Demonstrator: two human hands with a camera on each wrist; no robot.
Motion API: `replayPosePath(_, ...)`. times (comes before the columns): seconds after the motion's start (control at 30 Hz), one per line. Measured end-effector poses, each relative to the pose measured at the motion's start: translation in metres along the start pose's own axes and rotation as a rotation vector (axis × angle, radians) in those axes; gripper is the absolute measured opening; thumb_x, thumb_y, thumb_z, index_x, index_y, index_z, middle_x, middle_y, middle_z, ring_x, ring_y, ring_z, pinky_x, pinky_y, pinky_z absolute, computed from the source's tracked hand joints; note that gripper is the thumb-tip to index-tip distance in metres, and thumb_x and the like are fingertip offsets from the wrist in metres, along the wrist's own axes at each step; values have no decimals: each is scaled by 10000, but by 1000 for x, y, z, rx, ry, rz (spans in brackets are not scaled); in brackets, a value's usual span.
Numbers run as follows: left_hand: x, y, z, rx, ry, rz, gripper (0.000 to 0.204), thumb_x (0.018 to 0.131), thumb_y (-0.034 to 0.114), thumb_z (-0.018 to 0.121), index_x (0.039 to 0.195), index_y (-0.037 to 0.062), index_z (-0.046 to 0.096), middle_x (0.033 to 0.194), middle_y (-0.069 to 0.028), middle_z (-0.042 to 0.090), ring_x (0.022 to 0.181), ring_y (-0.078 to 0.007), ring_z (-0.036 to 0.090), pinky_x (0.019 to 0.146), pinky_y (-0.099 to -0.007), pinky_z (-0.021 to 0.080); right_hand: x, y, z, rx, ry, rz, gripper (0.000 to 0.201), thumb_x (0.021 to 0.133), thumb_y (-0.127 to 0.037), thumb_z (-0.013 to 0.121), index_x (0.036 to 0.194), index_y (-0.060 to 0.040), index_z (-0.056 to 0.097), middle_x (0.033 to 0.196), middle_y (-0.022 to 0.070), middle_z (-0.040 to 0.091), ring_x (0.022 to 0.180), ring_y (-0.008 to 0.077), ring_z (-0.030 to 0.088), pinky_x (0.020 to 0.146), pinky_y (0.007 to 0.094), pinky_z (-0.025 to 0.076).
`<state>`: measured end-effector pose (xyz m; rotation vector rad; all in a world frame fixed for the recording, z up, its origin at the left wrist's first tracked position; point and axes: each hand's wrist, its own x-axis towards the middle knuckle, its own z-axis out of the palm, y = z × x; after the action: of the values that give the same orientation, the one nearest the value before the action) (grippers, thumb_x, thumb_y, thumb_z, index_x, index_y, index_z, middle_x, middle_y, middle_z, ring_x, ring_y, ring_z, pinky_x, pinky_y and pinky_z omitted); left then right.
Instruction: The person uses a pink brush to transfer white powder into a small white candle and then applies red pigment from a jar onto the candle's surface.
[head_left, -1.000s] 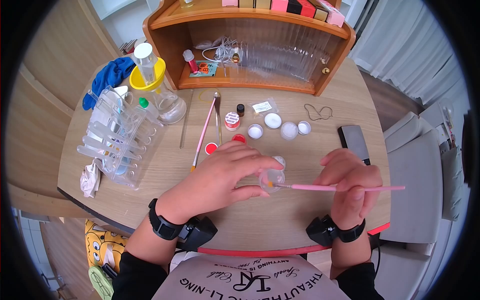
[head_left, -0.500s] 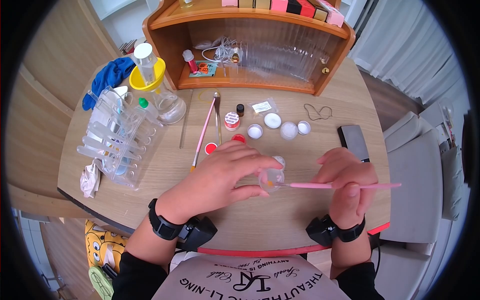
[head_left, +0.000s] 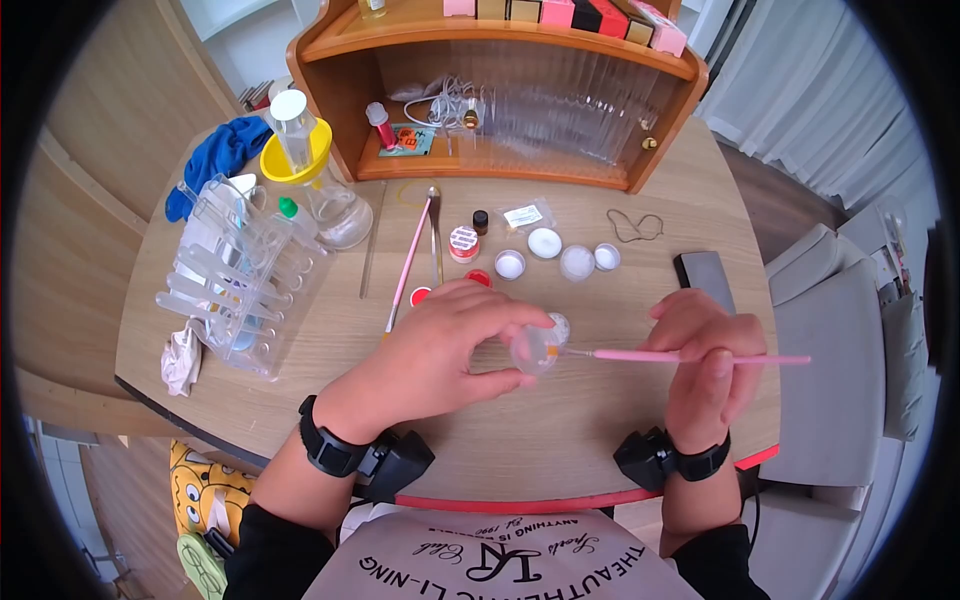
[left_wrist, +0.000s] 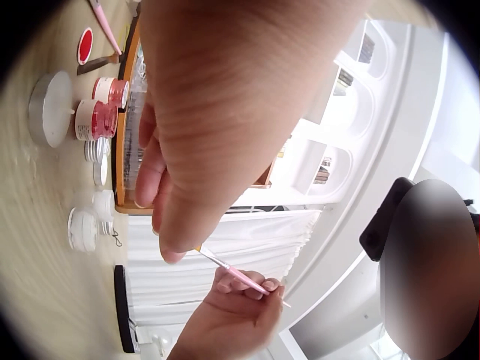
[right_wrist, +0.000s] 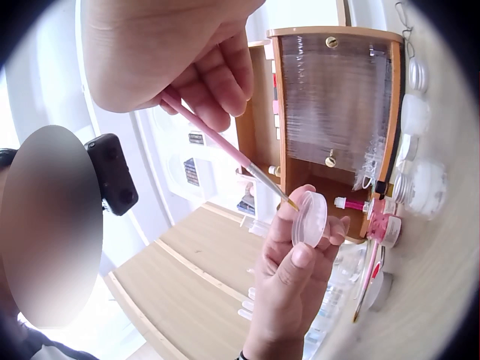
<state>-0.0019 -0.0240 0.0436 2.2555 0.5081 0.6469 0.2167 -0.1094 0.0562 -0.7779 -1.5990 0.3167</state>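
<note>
My left hand (head_left: pixel 435 345) pinches a small clear round dish (head_left: pixel 530 352) between thumb and fingers, above the table. The right wrist view shows this shallow dish (right_wrist: pixel 311 220) tilted on its side, whitish inside. A thin pink-handled paintbrush (head_left: pixel 640 355) is gripped by the thumb and fingers of my right hand (head_left: pixel 708 365). Its orange bristles (right_wrist: pixel 291 203) are right at the dish's open side. Behind the dish on the table is a small round white-topped container (head_left: pixel 560 326), partly covered. In the left wrist view my forearm hides the dish.
Beyond the hands stand several small round pots (head_left: pixel 577 262) and a red-and-white jar (head_left: pixel 464 243). A second pink brush (head_left: pixel 412 260) lies left of them. The test-tube rack (head_left: pixel 240 280) and a flask with a yellow funnel (head_left: pixel 298 160) stand left; a dark flat box (head_left: pixel 706 280) lies right.
The dish has tipped and shifted slightly to the left and away from the body, in my left hand. My right hand and the brush have risen slightly in view.
</note>
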Motion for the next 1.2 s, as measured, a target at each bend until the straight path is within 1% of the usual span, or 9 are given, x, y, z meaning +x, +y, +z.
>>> replayPosePath(0.07, 0, -1, 0, 1, 1, -24, 436, 644, 108, 750, 1055, 113, 605, 807, -34, 587, 818, -230, 561, 857, -348, 402, 0, 0, 0, -33, 64, 25, 226, 961, -240, 392, 853, -50, 450, 671, 106, 574, 599, 203, 542, 674, 389, 467)
replayPosePath(0.17, 0, -5, 2, 58, 29, -25, 425, 631, 84, 738, 1034, 111, 607, 792, -27, 586, 811, -220, 561, 828, -338, 407, -2, 5, 0, -23, 53, 107, 201, 964, -198, 384, 864, -35, 445, 709, 116, 562, 625, 196, 542, 680, 362, 463)
replayPosePath(0.43, -4, -14, 4, 369, 118, -14, 382, 646, 91, 732, 1007, 93, 610, 799, -18, 622, 845, -224, 567, 898, -355, 384, -4, 13, 3, 27, 43, 135, 172, 966, -157, 379, 885, -19, 441, 735, 125, 556, 642, 181, 538, 646, 310, 451)
replayPosePath(0.77, -6, -1, 7, 483, 110, -9, 348, 610, 124, 761, 940, 131, 654, 852, -34, 578, 847, -224, 555, 832, -348, 398, -4, 16, 3, 12, 50, 133, 186, 970, -159, 380, 885, -10, 451, 732, 123, 565, 645, 171, 541, 602, 278, 427)
replayPosePath(0.83, -8, -1, 10, 520, 87, -72, 354, 587, 154, 777, 921, 130, 660, 854, -30, 560, 839, -217, 550, 805, -346, 399, -4, 15, 3, 4, 47, 134, 186, 970, -158, 379, 882, -11, 451, 731, 124, 566, 643, 169, 539, 603, 277, 427)
replayPosePath(1.07, -11, 2, 9, 590, 59, -93, 437, 555, 233, 799, 944, 117, 636, 848, -35, 565, 839, -222, 550, 786, -348, 396, -5, 15, 3, -21, 41, 116, 185, 974, -157, 372, 881, -16, 446, 735, 123, 566, 645, 157, 529, 626, 269, 430)
replayPosePath(1.13, -12, 6, -3, 548, 128, -173, 492, 539, 264, 812, 959, 100, 617, 857, -41, 575, 857, -233, 553, 781, -356, 397, -4, 16, 3, 11, 75, 117, 186, 975, -158, 367, 881, -18, 446, 738, 120, 564, 648, 155, 529, 629, 270, 432)
replayPosePath(1.17, -14, 8, -10, 554, 124, -170, 492, 539, 264, 812, 959, 100, 617, 857, -41, 575, 857, -233, 553, 781, -356, 397, -4, 16, 3, 40, 106, 120, 188, 977, -160, 362, 882, -21, 445, 741, 117, 563, 650, 154, 529, 632, 270, 433)
replayPosePath(1.2, -17, 10, -18, 547, 89, -253, 512, 534, 281, 815, 965, 93, 612, 863, -48, 582, 876, -246, 555, 787, -360, 398, -5, 17, 3, 42, 112, 118, 188, 977, -160, 362, 882, -21, 445, 741, 117, 563, 650, 154, 529, 632, 270, 433)
